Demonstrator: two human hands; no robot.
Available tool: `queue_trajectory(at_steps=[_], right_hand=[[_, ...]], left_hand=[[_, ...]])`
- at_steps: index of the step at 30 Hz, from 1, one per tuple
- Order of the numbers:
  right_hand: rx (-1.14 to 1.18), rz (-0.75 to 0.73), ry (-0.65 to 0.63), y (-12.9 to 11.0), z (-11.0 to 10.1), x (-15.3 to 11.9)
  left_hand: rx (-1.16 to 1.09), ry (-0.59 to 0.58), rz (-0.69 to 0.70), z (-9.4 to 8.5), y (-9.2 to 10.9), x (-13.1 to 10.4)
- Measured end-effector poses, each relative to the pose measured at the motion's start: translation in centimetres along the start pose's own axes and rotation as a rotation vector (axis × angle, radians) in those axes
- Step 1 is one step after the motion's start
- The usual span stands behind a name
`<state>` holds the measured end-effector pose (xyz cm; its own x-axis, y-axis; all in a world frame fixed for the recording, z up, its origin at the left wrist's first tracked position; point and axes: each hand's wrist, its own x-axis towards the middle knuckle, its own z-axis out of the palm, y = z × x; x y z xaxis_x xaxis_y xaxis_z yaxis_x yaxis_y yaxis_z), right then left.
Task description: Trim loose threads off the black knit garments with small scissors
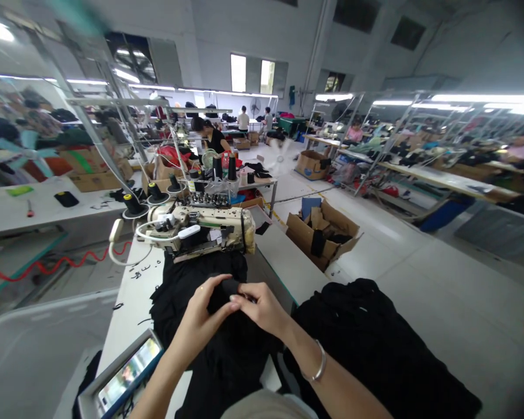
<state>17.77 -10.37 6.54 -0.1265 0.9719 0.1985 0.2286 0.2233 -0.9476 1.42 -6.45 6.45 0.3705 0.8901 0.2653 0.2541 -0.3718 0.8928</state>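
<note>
Black fabric is pinched up between my two hands, in front of the sewing machine. My left hand grips one side of it, thumb and fingers curved toward each other. From the right, my right hand closes on the same piece, its fingertips close to my left thumb. A small glint shows under the right fingers; I cannot make out what it is. More of the black cloth hangs below my hands and lies up to the machine. A large black garment pile rests at my right.
A lit phone lies in a tray at the lower left. Black thread cones stand behind the machine. An open cardboard box with scraps sits on the floor to the right. Further off, several people work at other tables.
</note>
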Motion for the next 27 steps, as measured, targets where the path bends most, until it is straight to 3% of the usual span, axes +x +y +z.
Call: queue_trajectory(at_steps=[3,6,9,12,15,19,23,27], right_hand=[[-0.012,0.024,0.004,0.6,-0.3,-0.3],[0.105,0.108,0.038,1.3,-0.7,-0.5],[0.15,0.129,0.081,1.6,-0.9,-0.3],[0.089,0.073,0.048,1.4,-0.7,0.0],[-0.011,-0.017,0.01,0.8,-0.6,0.5],[-0.051,-0.082,-0.037,0.0,-0.7,1.1],[0.111,-0.028,-0.08,0.1,-0.8,1.6],[0.311,0.146,-0.106,0.8,-0.2,2.1]], left_hand=[[0.01,0.028,-0.077,0.3,-0.3,0.5],[-0.018,0.1,-0.08,0.2,-0.6,0.3],[-0.077,0.102,-0.081,-0.3,-0.5,-0.1],[-0.068,0.02,-0.165,-0.6,-0.6,-0.2],[-0.056,-0.137,-0.267,-0.8,-0.9,0.0],[-0.041,-0.215,-0.269,-1.2,-1.1,0.5],[-0.034,-0.178,-0.134,-1.7,-1.1,0.6],[-0.106,-0.216,-0.222,-1.6,-1.3,0.4]])
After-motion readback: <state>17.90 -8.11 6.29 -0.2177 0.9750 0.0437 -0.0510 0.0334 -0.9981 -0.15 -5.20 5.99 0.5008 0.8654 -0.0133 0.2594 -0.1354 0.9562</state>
